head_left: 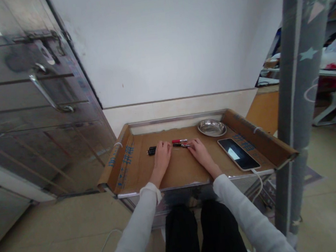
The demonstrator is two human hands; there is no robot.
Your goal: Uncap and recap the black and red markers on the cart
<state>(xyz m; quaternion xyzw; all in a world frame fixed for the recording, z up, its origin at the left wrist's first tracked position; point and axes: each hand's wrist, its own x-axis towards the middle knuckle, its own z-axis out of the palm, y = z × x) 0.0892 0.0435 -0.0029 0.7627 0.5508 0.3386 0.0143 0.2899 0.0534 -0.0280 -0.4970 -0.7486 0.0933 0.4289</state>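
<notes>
My left hand [163, 154] rests on the cardboard-lined tabletop, its fingers curled in and drawn together. Beyond its left side, the ends of several black pen-like sticks [152, 150] stick out; the hand hides the rest, so what its fingertips hold cannot be made out. To the right, my right hand [198, 150] has its fingertips closed on the right end of a slim black and red pen [180, 144], which points left toward my left hand. Just behind that one lies a red pen [179, 141], roughly parallel and apart from both hands.
On the table's right side are a round metal dish [212, 127] and a phone [238, 154] with a white cable [258, 182]. Cardboard [143, 173] covers the tabletop, with raised sides. A grey post [297, 87] stands at right, a metal door [31, 97] at left.
</notes>
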